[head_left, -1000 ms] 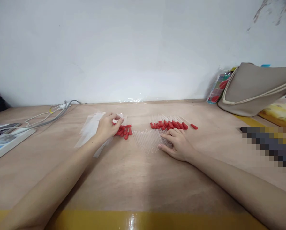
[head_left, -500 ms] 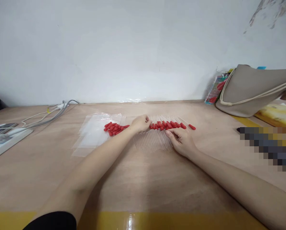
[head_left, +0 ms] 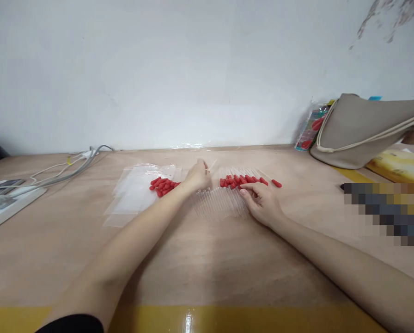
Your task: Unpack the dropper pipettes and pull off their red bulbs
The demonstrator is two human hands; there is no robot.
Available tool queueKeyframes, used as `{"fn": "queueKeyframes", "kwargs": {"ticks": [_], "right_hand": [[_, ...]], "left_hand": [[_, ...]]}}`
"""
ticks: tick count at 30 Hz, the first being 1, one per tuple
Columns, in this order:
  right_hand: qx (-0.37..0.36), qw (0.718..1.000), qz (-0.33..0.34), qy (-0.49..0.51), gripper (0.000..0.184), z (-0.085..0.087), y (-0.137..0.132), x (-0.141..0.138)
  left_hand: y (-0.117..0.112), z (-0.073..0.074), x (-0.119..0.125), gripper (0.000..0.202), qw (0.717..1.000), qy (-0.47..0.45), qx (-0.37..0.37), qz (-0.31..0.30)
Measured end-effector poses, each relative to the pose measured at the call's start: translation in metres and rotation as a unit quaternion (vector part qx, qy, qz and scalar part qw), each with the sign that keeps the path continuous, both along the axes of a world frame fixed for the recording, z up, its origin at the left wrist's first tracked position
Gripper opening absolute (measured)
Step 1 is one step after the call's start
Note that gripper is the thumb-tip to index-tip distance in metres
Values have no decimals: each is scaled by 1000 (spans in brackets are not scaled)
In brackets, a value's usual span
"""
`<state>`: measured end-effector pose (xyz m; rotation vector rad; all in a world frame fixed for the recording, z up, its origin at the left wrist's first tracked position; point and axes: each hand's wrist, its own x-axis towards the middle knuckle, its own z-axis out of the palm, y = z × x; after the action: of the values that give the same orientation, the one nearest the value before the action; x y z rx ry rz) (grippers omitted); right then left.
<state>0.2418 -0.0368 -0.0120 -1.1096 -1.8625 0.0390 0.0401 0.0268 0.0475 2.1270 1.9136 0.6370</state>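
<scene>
Curled fingers of my left hand (head_left: 196, 176) hold a thin pale stick (head_left: 212, 164), its tip pointing up and right. My right hand (head_left: 263, 203) rests at the right end of a row of thin clear tubes (head_left: 219, 202); its thumb and forefinger tips are close together, and what they pinch, if anything, is too small to make out. Red rubber bulbs (head_left: 240, 179) lie in a line along the tubes' far ends. Behind them spread more thin pale sticks (head_left: 246, 171). Left of my left hand is a heap of red bulbs (head_left: 162, 186), partly covered by my forearm.
Clear plastic bags (head_left: 127, 192) lie under and beside the left heap. A single red bulb (head_left: 277, 183) sits apart at right. A power strip (head_left: 16, 203) with cables is far left. On the right stand a grey bag (head_left: 352, 132) and a colourful package (head_left: 311, 127).
My left hand has moved left, away from the line of red bulbs, and a thin pale stick now shows in its fingers. The right hand has stayed nearly in place.
</scene>
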Motion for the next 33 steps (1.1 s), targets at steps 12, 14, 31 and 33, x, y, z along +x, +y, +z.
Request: {"fn": "queueKeyframes", "kwargs": {"ticks": [12, 14, 31, 33], "right_hand": [[112, 975, 102, -160, 43, 10, -9, -16], [106, 968, 126, -190, 41, 8, -10, -20], [132, 956, 209, -157, 23, -7, -6, -30], [143, 954, 219, -150, 23, -8, -5, -30]], "left_hand": [[-91, -48, -64, 10, 905, -11, 290, -310], [-89, -50, -62, 12, 899, -18, 292, -327], [-84, -50, -39, 20, 902, 29, 303, -306], [-84, -49, -39, 17, 905, 42, 293, -306]]}}
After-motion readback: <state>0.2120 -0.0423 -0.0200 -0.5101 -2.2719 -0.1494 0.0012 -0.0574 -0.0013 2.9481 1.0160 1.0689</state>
